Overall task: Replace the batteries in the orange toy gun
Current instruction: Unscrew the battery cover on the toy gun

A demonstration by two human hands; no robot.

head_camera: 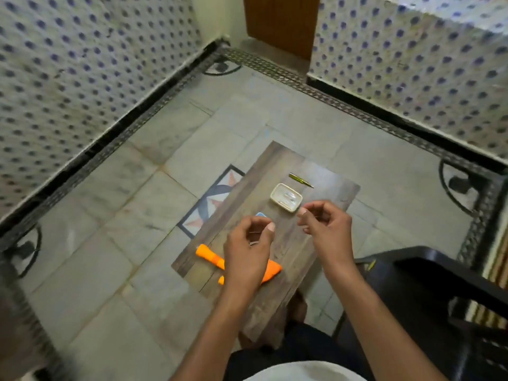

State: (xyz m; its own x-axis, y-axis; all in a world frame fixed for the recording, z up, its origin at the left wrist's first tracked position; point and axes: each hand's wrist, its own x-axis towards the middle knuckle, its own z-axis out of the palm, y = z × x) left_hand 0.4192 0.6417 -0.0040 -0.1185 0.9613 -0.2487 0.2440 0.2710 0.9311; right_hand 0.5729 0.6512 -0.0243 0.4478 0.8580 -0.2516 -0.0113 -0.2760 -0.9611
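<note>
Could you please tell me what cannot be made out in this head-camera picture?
- Orange toy gun: its middle is hidden behind the left hand.
- Blue item: mostly hidden by the left hand's fingers.
- White dish: contents too blurred to identify.
- Right hand: whether its curled fingers pinch anything is too small to tell.

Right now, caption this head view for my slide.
Two bare hands hover above an orange plastic toy gun on a small wooden table.

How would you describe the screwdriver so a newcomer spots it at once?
Start at the small wooden table on the tiled floor. At its far end, just beyond the white dish, lies the screwdriver, flat on the wood. It is the only thin, greenish-yellow stick there; the orange toy gun lies at the near end.
</note>
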